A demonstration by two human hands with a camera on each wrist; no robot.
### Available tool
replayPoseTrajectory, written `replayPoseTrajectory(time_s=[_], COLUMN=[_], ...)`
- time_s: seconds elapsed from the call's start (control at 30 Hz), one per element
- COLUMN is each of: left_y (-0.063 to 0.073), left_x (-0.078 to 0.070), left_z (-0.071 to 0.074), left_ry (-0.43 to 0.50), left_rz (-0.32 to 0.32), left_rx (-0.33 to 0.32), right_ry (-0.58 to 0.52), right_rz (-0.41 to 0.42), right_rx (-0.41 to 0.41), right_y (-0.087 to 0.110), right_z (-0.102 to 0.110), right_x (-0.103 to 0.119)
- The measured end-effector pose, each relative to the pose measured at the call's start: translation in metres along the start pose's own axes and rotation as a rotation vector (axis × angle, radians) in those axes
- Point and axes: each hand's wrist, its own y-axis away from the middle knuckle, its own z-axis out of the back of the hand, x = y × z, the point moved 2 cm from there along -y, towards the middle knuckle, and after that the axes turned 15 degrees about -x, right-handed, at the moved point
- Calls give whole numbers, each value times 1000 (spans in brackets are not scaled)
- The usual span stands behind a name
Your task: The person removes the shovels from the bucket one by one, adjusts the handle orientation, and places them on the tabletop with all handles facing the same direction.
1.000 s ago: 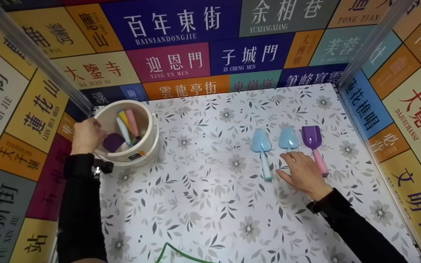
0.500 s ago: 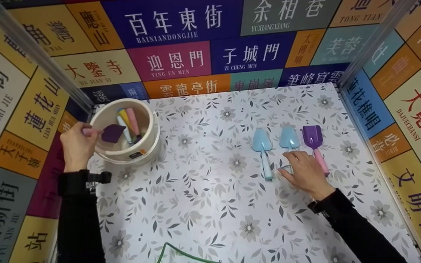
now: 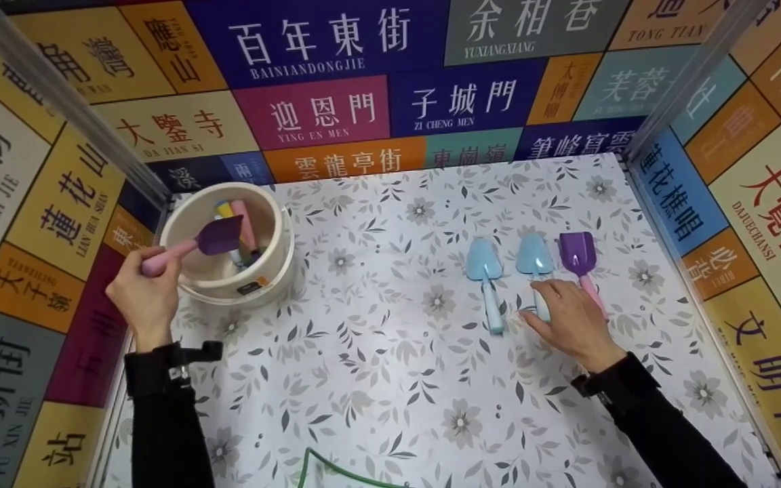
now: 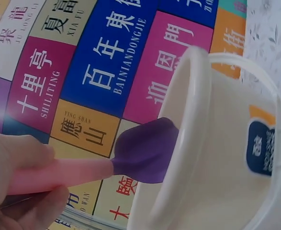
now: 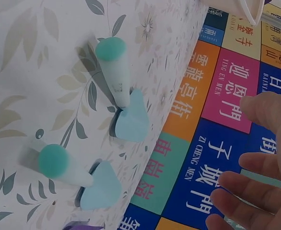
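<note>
Floral tabletop (image 3: 377, 325), smooth round bucket (image 4: 221, 143), left fingers (image 4: 20, 151) gripping purple scoop (image 3: 205, 242)

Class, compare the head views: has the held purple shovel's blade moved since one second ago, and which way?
Yes. In the head view the purple blade has moved up and slightly right, nearer the fixed DA JIAN SI wall panel.

Three scoops (image 3: 534, 254) — right of the bucket (image 3: 267, 234)

Soft light is brightening the tabletop (image 3: 377, 379), where blue shovels (image 3: 484, 263) toward the right edge are glinting and their handles (image 5: 114, 72) are casting shadows. The walls (image 3: 323, 41) are stretching at the head view's corners; the left wrist view is looking soft.
</note>
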Motion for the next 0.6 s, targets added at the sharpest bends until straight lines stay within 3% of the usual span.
replayPoseTrajectory(time_s=[0.23, 0.47, 0.6], left_y=[25, 45, 59], left_x=[-1, -8, -17], left_z=[2, -2, -9], left_ry=[92, 243, 348], left_rz=[236, 366, 439], left_rx=[-69, -123, -121], right_ry=[-7, -54, -103], right_rz=[-16, -61, -91], right_rx=[-11, -30, -47], right_y=[3, -1, -9], right_z=[0, -2, -5], right_x=[-2, 3, 7])
